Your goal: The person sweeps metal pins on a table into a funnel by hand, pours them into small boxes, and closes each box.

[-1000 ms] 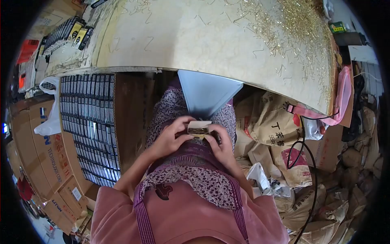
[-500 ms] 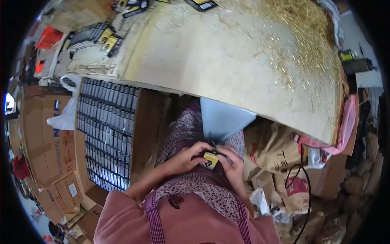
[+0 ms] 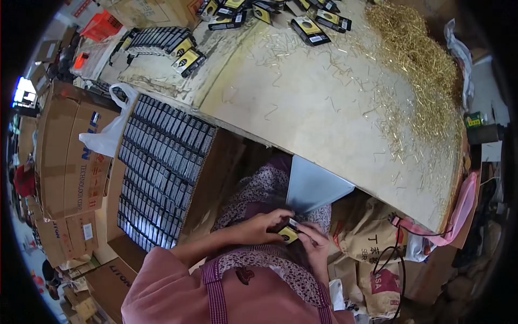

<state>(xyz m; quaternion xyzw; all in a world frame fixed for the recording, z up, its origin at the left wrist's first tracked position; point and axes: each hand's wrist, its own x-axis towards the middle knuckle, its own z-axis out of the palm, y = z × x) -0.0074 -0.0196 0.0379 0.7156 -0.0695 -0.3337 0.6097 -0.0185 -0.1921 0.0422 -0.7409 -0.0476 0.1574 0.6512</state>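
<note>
A small black and yellow box [image 3: 288, 233] is held over my lap. My left hand [image 3: 261, 227] has its fingers wrapped round the box's left side. On its right side, my right hand [image 3: 315, 241] pinches the box near its upper end. Just beyond my hands a grey-blue metal chute [image 3: 315, 183] slopes down from the table edge. The table [image 3: 302, 108] carries a heap of thin golden wire pieces [image 3: 415, 65] at the right, with single pieces scattered round it. Similar black and yellow boxes [image 3: 310, 31] lie at its far side.
A carton of tightly packed black boxes [image 3: 162, 173] stands left of my legs. A row of boxes [image 3: 162, 40] and a white plastic bag [image 3: 110, 132] are at the left. Paper sacks [image 3: 367, 237], a pink strap [image 3: 458, 221] and a black cable [image 3: 402, 270] are at the right.
The view has shifted, bringing more of the table's far side into sight. The box, earlier with its end flap raised, now shows its yellow face between both hands.
</note>
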